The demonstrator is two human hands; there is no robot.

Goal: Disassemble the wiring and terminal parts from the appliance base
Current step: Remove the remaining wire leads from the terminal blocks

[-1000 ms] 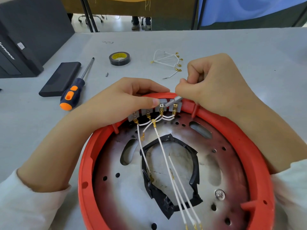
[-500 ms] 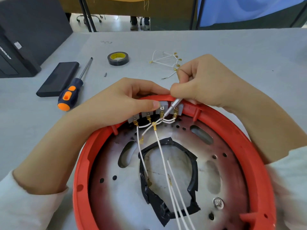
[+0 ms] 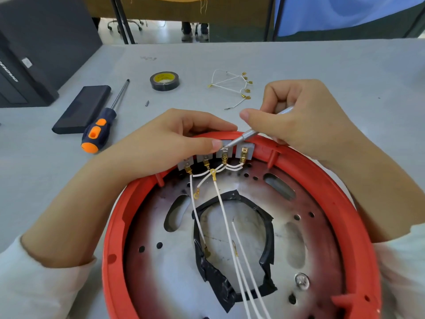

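A round red appliance base (image 3: 115,226) with a scorched metal plate fills the near half of the view. Several grey terminal blocks (image 3: 245,151) with brass connectors sit inside its far rim, and white wires (image 3: 220,203) run from them toward me. My left hand (image 3: 165,143) grips the far rim, thumb pressed beside the terminals. My right hand (image 3: 303,120) holds a thin silver tool (image 3: 243,136) like a pen. Its tip touches the top of the third terminal.
On the grey table beyond the base lie an orange-and-navy screwdriver (image 3: 99,132), a flat black block (image 3: 82,108), a roll of black tape (image 3: 164,80), a small loose bit (image 3: 147,103) and a bundle of removed white wires (image 3: 232,87). A black case (image 3: 27,56) stands far left.
My right hand has lifted and drawn back to the right, exposing more of the silver tool's shaft. Its tip stays at the third terminal. My left hand keeps its grip.
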